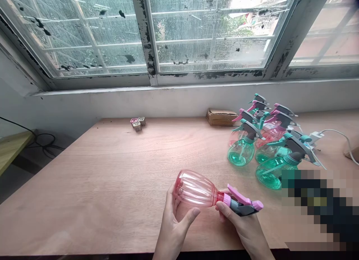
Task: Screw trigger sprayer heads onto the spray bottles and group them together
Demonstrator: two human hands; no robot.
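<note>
A pink see-through spray bottle lies sideways in my hands just above the wooden table, near its front edge. My left hand cups the bottle's body from below, fingers wrapped round it. My right hand grips the pink and grey trigger head at the bottle's neck. The nozzle points right.
Several pink and green spray bottles stand and lie at the right of the table. A cardboard box and small cubes sit at the back by the wall. A white charger with cable lies far right. A blurred patch covers the lower right.
</note>
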